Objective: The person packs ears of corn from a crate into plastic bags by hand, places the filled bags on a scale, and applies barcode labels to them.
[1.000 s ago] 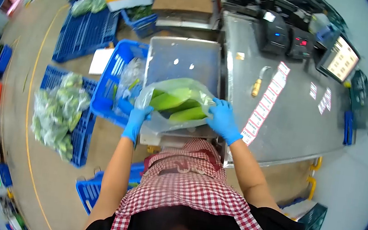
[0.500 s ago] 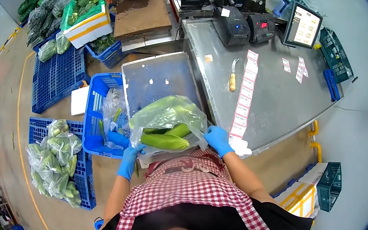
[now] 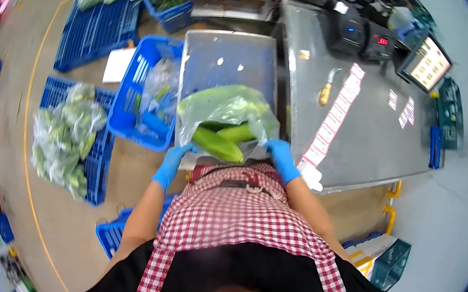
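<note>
A clear plastic bag [image 3: 225, 102] with several long green vegetables [image 3: 219, 144] inside lies on the metal platform [image 3: 228, 56], its mouth toward my body. My left hand [image 3: 171, 164], in a blue glove, pinches the left edge of the bag's mouth. On the other side, my right hand [image 3: 283, 159], also gloved in blue, grips the right edge. One vegetable shows its end at the opening between my hands.
Left of the platform stands a blue basket [image 3: 117, 113] with crumpled plastic. Bagged vegetables [image 3: 66, 141] lie on a blue pallet at the left. The steel table [image 3: 365, 139] at the right holds a knife [image 3: 325, 93], a label strip [image 3: 335, 115] and a screen [image 3: 428, 62].
The bag's mouth has tipped down toward my body, and the vegetables show nearer its opening. My hands have come lower, still on its edges. The camera view has turned and come back.
</note>
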Demonstrator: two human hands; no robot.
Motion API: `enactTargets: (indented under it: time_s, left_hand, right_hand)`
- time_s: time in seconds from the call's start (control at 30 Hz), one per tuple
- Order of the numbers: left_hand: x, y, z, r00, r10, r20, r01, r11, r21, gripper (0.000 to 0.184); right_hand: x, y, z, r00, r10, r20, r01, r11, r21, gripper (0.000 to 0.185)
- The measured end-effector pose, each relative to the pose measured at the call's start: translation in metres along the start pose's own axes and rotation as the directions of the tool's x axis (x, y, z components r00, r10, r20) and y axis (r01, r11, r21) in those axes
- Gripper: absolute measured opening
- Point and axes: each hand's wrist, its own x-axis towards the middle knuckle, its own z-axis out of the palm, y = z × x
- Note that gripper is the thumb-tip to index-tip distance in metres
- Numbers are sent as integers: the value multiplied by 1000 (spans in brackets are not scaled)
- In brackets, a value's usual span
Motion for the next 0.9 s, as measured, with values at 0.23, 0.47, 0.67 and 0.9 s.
enactTargets:
  time_s: [0.23,0.47,0.67,0.9]
  left_hand:
    - [-15,117,37,990,116,83,-83,942,-326,24]
    - [69,139,48,910,415,-18,-365,777,-513,23]
    - [34,115,2,952,278,129,-177,842,-509,32]
    - [2,104,56,911,238,336,-135,944,-303,57]
  right_hand:
    - [15,-108,-21,965,-133,226,42,930,366,40]
    - [7,-34,0,849,-487,-205,251,713,-655,56]
    - [23,-61,-40,960,-82,267,-88,819,567,38]
    - [4,-172,43,785,-147,603,-70,945,320,36]
